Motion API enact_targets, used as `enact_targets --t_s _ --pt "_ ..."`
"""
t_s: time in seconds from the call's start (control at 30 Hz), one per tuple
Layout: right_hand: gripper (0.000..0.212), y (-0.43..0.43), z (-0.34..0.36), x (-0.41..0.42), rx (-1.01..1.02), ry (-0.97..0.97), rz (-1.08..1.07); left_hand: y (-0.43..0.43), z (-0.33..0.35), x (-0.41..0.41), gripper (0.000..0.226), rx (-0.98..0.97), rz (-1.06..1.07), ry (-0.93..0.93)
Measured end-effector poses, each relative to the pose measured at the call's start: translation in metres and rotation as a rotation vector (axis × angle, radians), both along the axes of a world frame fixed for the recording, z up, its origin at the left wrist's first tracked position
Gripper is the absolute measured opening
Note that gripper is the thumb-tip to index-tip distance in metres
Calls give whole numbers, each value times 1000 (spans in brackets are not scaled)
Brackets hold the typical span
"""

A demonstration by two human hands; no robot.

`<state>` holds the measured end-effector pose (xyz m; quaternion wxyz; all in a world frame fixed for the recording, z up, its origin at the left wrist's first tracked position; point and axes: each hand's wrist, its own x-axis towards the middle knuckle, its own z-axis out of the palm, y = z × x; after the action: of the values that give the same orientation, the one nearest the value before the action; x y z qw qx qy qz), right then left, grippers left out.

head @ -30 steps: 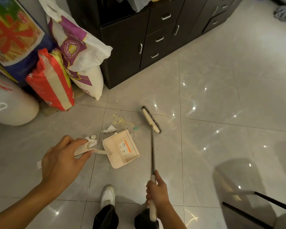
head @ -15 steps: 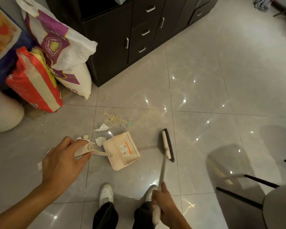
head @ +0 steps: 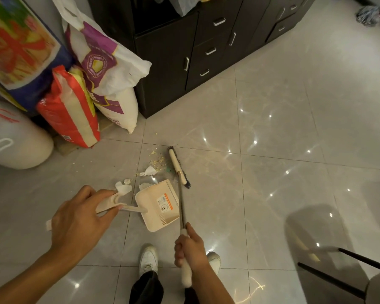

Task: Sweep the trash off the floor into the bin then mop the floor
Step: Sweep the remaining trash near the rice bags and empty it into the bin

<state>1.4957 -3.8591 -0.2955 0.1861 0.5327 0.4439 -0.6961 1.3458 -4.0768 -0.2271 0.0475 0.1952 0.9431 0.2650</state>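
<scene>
Grey tiled floor [head: 272,194] is carrying about five white paper scraps [head: 150,171]; left hand [head: 79,220] is gripping one cream plastic dustpan [head: 156,207], right hand [head: 190,249] one cream-headed broom [head: 177,165].

One broom [head: 177,164], one dustpan [head: 156,205], one mop [head: 366,15], two white shoes [head: 149,257], one red sack [head: 72,110], one dark cabinet [head: 162,62], one chair [head: 378,286]

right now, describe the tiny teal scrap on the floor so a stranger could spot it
From the corner of the black cabinet, look down to the tile where yellowish crumbs and torn white paper lie left of the broom head. The teal scrap sits beside that head, below the crumbs: the only blue-green bit among pale litter.
</scene>
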Motion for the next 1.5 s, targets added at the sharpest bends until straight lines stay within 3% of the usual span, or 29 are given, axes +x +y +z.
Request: enact_targets --t_s 0.23,0.4,0.63,0.8,1.07,1.2,1.37,1.5 --pt "77 6 3 -15 135 4 58 -33 7 -2 32 10 100 -1" --pt "81 5 -3 -43 74 -6 80 -62 8 2 31 8 205 -28" --pt "77 -65 -2 -62 26 -49 426 -107 15 7 33 -13 340 -25" --pt "74 -87 1 -68 110 -18 464 -124 17 2 33 -23 430 -8" --pt "74 -39 -2 -114 281 32 442 -124 15 -4 31 -60 517 -1" --pt "64 10 -21 -161 340 11 477 -113 18 -4 28 -72 587 -23" --pt "60 40 -47 -211 317 -70 658 -97 11 1 31 -106 655 -41" --pt "57 25 -44 -200 240 -106 899 -86 10 5 34 -142 653 -44"
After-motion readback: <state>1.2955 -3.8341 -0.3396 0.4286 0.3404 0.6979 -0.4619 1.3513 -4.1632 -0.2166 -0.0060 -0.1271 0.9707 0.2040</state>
